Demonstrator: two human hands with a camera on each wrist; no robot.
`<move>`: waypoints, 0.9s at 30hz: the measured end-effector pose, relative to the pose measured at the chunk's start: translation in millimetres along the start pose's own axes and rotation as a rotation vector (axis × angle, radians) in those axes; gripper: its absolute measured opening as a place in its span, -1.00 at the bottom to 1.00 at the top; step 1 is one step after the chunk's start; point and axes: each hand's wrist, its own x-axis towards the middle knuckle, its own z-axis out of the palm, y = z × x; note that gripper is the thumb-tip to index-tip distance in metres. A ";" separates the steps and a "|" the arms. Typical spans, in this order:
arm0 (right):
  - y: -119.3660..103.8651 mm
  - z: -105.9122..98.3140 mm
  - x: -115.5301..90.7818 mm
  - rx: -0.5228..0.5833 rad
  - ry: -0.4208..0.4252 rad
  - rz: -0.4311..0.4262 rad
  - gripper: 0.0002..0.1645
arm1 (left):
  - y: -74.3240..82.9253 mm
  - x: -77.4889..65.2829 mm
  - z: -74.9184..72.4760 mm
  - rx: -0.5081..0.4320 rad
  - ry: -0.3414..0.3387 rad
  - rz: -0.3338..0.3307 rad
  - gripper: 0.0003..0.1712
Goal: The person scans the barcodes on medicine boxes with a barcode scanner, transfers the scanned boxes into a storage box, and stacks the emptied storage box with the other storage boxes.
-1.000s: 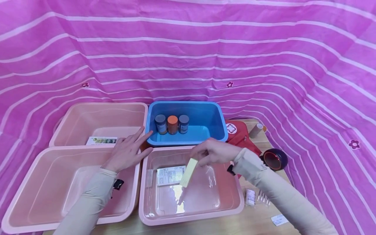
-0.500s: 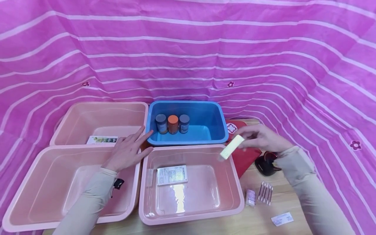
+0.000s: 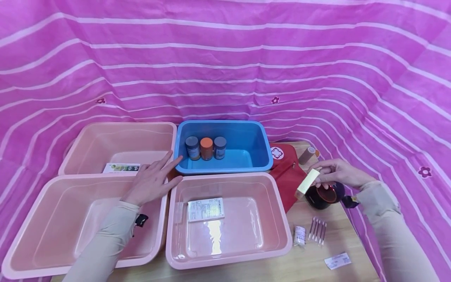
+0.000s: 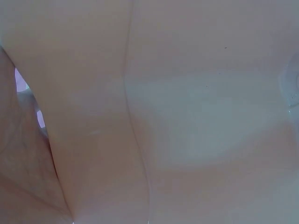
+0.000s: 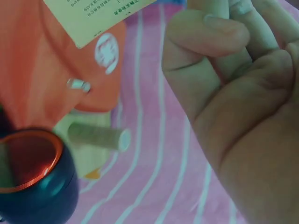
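My right hand (image 3: 336, 174) pinches a small pale yellow carton (image 3: 307, 181) by one end, over the dark round cup-like object (image 3: 325, 194) and beside the red first-aid pouch (image 3: 289, 170). In the right wrist view, printed text shows on the carton (image 5: 93, 16), left of my thumb and fingers (image 5: 210, 35). My left hand (image 3: 151, 182) lies with spread fingers over the rims where the tubs meet, and its fingertips reach the blue tub (image 3: 225, 171). Only the edge of that hand (image 4: 23, 154) appears in the left wrist view.
Pink tubs (image 3: 229, 263) stand around the left hand; a white printed box (image 3: 206, 209) lies in the near right one, a green-white box (image 3: 122, 168) in the far one. Three jars (image 3: 206, 149) fill the blue tub's left side. Cotton swabs (image 3: 318, 231), a wrapped roll (image 3: 300, 236) and a sachet (image 3: 337, 261) lie right.
My right hand has carried the yellow carton from above the near right pink tub rightward, out past the red pouch. My left hand has stayed where it was.
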 end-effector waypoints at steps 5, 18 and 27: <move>13.5 -10.1 -8.4 0.023 -0.054 0.038 -0.44 | 0.1 0.1 0.9 -0.005 -0.001 -0.005 -0.09; 30.3 -25.0 -22.1 0.055 -0.135 0.063 -0.36 | 0.4 0.5 0.3 -0.010 -0.004 -0.002 -0.09; 36.9 -27.3 -23.9 0.064 -0.167 0.006 -0.39 | 0.1 0.4 0.7 -0.013 -0.004 -0.005 -0.09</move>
